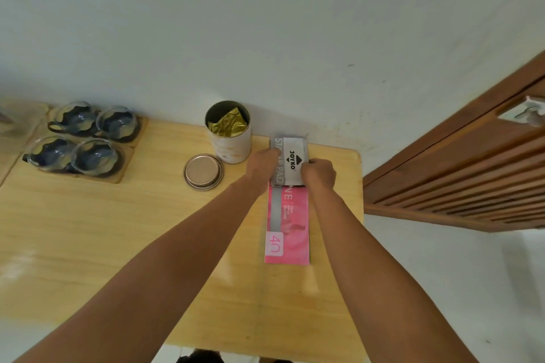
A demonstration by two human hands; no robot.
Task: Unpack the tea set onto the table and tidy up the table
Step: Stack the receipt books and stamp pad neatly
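Note:
A grey stamp pad box (290, 156) lies at the table's far right, near the wall. My left hand (262, 163) grips its left edge and my right hand (318, 172) grips its right edge. The box overlaps the far end of a pink booklet (287, 227) lying flat on the table. To the left stands an open tea tin (228, 134) with a gold foil bag inside, and its round lid (203, 171) rests beside it. Several glass tea cups (82, 138) sit on wooden coasters at the far left.
The wooden table (118, 230) runs along a pale wall. Its right edge lies just beyond the booklet. A brown slatted wooden door (460, 180) stands to the right, with pale floor below it.

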